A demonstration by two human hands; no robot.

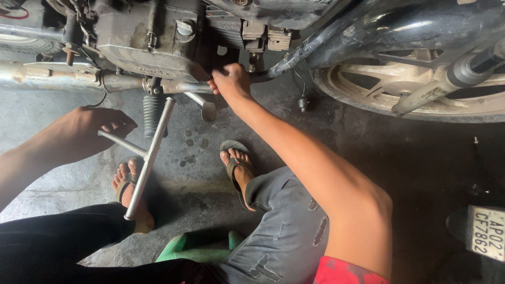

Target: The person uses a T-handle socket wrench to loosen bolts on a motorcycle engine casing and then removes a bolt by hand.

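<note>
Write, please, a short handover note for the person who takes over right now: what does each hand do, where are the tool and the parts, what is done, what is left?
Left hand: closed on one arm of the long silver metal T-shaped wrench, whose far end points at the grey motorcycle engine underside.
Right hand: grips the chrome exhaust pipe under the engine, beside the brake pedal.
Black ribbed footpeg hangs by the wrench tip.
Done: wrench lined up; dark drops on the concrete floor.
Left: whether the wrench sits on a bolt cannot be seen; check first.
</note>
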